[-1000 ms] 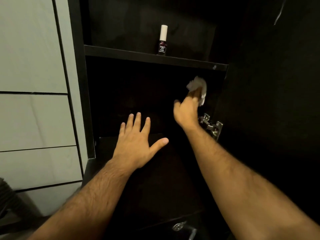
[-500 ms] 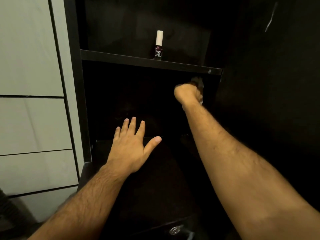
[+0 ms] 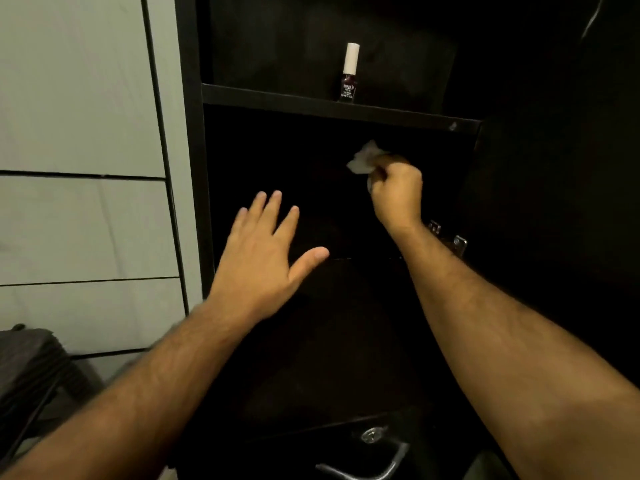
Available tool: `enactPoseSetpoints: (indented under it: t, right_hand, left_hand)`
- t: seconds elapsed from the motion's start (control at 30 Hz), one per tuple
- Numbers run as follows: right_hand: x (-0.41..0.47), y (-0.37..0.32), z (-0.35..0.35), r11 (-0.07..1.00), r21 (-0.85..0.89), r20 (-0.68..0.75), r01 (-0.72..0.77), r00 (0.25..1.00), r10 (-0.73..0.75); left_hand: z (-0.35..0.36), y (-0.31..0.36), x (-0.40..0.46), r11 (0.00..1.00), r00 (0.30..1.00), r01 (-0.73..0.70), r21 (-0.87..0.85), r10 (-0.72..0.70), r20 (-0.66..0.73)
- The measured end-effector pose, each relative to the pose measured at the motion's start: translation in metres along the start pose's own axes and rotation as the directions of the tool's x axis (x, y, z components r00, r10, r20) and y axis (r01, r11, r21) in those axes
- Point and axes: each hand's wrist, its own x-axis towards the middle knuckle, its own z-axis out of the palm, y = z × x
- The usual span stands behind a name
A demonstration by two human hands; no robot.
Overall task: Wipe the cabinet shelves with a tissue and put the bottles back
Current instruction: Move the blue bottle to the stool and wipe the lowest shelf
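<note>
A dark open cabinet fills the middle of the view. On its upper shelf point(image 3: 277, 98) stands one small dark bottle point(image 3: 349, 75) with a white cap. My right hand point(image 3: 396, 194) grips a crumpled white tissue point(image 3: 365, 158) inside the compartment below that shelf, near its right side. My left hand point(image 3: 265, 252) hovers with fingers spread and straight in front of the lower compartment, holding nothing. The lower shelf surface is too dark to make out.
Pale tiled wall point(image 3: 79, 133) lies left of the cabinet frame. A metal door hinge point(image 3: 450, 239) sits at the cabinet's right edge, beside the open dark door point(image 3: 561, 168). A metal tap point(image 3: 374, 455) shows at the bottom. A grey ribbed object point(image 3: 27, 368) sits at lower left.
My right hand with the tissue went up towards the right end of the upper shelf, then came down and leftwards inside the compartment. My left hand stayed spread in front of the cabinet.
</note>
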Motion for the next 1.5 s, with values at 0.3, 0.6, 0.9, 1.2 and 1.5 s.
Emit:
enactPoseSetpoints:
  t: [0.3, 0.6, 0.9, 1.2, 1.5]
  right_hand:
    - [-0.048, 0.046, 0.004, 0.864, -0.487, 0.554, 0.131, 0.81, 0.19]
    - [0.021, -0.043, 0.016, 0.895, 0.406, 0.012, -0.187, 0.98, 0.199]
    - [-0.049, 0.001, 0.045, 0.975, -0.128, 0.519, 0.181, 0.85, -0.09]
    - [0.036, -0.044, 0.027, 0.704, 0.59, 0.144, -0.394, 0.91, 0.388]
    - [-0.067, -0.023, 0.068, 0.885, -0.065, 0.684, 0.461, 0.667, -0.297]
  left_hand:
    - [-0.027, -0.028, -0.027, 0.983, 0.985, -0.141, 0.117, 0.152, -0.086]
    - [-0.029, -0.051, -0.028, 0.944, 0.963, -0.144, 0.297, 0.202, -0.178]
    - [-0.025, -0.069, -0.025, 0.932, 0.962, -0.106, 0.346, 0.184, -0.201]
    - [-0.031, -0.085, -0.016, 0.889, 0.959, -0.13, 0.439, 0.226, -0.174]
    - [-0.02, -0.094, -0.012, 0.892, 0.959, -0.092, 0.442, 0.199, -0.201]
